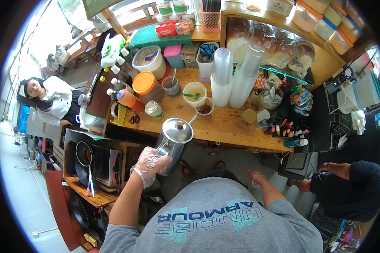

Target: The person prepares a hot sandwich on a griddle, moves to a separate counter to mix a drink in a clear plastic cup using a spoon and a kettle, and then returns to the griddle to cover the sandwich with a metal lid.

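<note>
My left hand [155, 161], in a clear plastic glove, grips a lidded stainless steel pitcher [174, 147] held just in front of the counter. A thin metal handle ending in a ring shows by the fingers. From the pitcher's far side a slender metal spout [194, 117] reaches to a clear plastic cup [205, 109] with dark reddish contents. Touching or close behind that cup is a tub of yellowish liquid [194, 94] with a green spoon in it. Down at my side hangs my right hand [256, 177], also gloved, away from the counter; its fingers are too small to make out.
Tall stacks of plastic cups [221, 79] stand on the wooden counter [177, 126]. An orange-lidded jar [147, 85], scissors [134, 118] and bottles [129, 99] are left. Small bottles [285, 129] crowd the right. One person [53, 98] is at left, another [348, 193] at right.
</note>
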`<act>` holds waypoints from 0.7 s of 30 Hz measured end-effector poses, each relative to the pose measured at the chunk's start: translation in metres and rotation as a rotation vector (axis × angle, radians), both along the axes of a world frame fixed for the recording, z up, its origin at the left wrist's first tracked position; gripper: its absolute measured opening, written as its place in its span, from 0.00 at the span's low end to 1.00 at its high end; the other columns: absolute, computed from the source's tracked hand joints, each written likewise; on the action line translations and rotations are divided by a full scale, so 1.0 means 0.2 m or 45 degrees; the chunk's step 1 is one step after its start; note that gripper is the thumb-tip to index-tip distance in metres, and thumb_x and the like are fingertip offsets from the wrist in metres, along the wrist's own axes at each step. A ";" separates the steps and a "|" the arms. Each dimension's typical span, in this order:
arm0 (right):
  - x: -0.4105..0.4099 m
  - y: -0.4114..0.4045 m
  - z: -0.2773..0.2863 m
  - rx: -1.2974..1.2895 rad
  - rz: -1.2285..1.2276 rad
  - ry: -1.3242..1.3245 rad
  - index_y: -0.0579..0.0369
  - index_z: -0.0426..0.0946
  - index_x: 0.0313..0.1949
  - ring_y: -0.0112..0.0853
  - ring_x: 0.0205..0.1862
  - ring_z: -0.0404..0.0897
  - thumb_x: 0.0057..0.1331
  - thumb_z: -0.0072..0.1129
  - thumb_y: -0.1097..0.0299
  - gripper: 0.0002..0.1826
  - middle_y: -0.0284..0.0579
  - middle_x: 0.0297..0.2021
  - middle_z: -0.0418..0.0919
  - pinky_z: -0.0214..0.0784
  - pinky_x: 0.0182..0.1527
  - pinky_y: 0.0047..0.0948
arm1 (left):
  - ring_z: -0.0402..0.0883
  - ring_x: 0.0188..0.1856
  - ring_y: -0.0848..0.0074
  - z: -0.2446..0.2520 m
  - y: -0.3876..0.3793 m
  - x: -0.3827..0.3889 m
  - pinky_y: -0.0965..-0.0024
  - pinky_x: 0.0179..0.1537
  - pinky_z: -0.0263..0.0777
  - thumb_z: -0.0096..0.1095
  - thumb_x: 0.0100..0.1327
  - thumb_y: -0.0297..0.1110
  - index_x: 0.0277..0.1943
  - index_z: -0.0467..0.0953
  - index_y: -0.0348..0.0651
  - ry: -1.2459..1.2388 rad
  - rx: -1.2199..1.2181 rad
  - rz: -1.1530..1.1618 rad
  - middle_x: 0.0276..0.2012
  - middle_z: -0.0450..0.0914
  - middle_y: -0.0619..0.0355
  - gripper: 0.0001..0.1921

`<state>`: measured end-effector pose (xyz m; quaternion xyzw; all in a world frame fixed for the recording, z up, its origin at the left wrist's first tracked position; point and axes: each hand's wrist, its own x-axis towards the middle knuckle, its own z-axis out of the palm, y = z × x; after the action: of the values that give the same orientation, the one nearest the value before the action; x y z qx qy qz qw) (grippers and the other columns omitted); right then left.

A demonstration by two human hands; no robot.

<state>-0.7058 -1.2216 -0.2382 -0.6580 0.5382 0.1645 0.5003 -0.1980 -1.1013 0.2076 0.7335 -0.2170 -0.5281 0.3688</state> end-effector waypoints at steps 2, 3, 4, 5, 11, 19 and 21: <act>-0.05 0.01 -0.08 -0.037 -0.037 0.054 0.61 0.80 0.47 0.47 0.42 0.80 0.77 0.42 0.45 0.28 0.54 0.43 0.83 0.70 0.47 0.44 | 0.71 0.20 0.82 0.01 -0.02 -0.01 0.74 0.23 0.64 0.73 0.57 0.29 0.23 0.79 0.38 -0.001 -0.002 0.025 0.19 0.76 0.63 0.10; -0.07 0.01 -0.10 -0.144 0.155 0.042 0.61 0.80 0.48 0.49 0.43 0.80 0.78 0.42 0.47 0.28 0.55 0.44 0.82 0.70 0.48 0.45 | 0.72 0.19 0.82 0.00 -0.03 -0.01 0.74 0.23 0.64 0.73 0.57 0.29 0.23 0.79 0.38 0.007 -0.013 0.007 0.19 0.76 0.62 0.10; -0.09 -0.02 -0.12 -0.253 0.344 0.034 0.61 0.79 0.48 0.51 0.44 0.80 0.78 0.42 0.48 0.27 0.56 0.45 0.82 0.70 0.50 0.46 | 0.72 0.19 0.82 0.00 -0.06 0.00 0.74 0.23 0.64 0.73 0.57 0.29 0.23 0.79 0.38 0.007 -0.031 -0.003 0.19 0.76 0.62 0.10; -0.05 -0.04 -0.10 -0.263 0.351 0.024 0.61 0.79 0.48 0.51 0.44 0.80 0.78 0.42 0.48 0.27 0.56 0.45 0.82 0.70 0.50 0.46 | 0.72 0.20 0.82 -0.01 -0.05 0.01 0.74 0.23 0.64 0.73 0.57 0.29 0.24 0.79 0.38 0.000 -0.021 -0.015 0.19 0.76 0.62 0.10; 0.02 -0.07 0.00 -0.014 0.162 0.023 0.56 0.84 0.50 0.51 0.54 0.82 0.75 0.46 0.50 0.25 0.60 0.50 0.84 0.72 0.55 0.45 | 0.75 0.22 0.83 0.04 0.05 -0.01 0.76 0.26 0.68 0.76 0.56 0.28 0.26 0.82 0.40 0.029 -0.074 0.090 0.22 0.80 0.63 0.07; -0.28 -0.16 -0.40 -0.225 0.574 -0.076 0.53 0.85 0.51 0.53 0.56 0.82 0.66 0.55 0.56 0.20 0.60 0.53 0.83 0.74 0.57 0.47 | 0.74 0.22 0.84 -0.14 0.13 -0.01 0.75 0.24 0.64 0.75 0.60 0.30 0.30 0.82 0.40 0.080 -0.103 0.058 0.22 0.77 0.65 0.07; -0.36 -0.17 -0.55 -0.032 -0.011 -0.246 0.51 0.85 0.52 0.52 0.56 0.81 0.64 0.56 0.58 0.20 0.59 0.54 0.83 0.75 0.57 0.46 | 0.75 0.22 0.83 -0.23 0.19 0.01 0.76 0.25 0.66 0.76 0.59 0.30 0.29 0.83 0.39 0.146 -0.190 0.057 0.22 0.78 0.64 0.07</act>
<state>-0.7784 -1.2552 -0.3474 -0.6747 0.4921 0.0913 0.5424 -0.1959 -1.0636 0.1625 0.6773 -0.2179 -0.5431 0.4459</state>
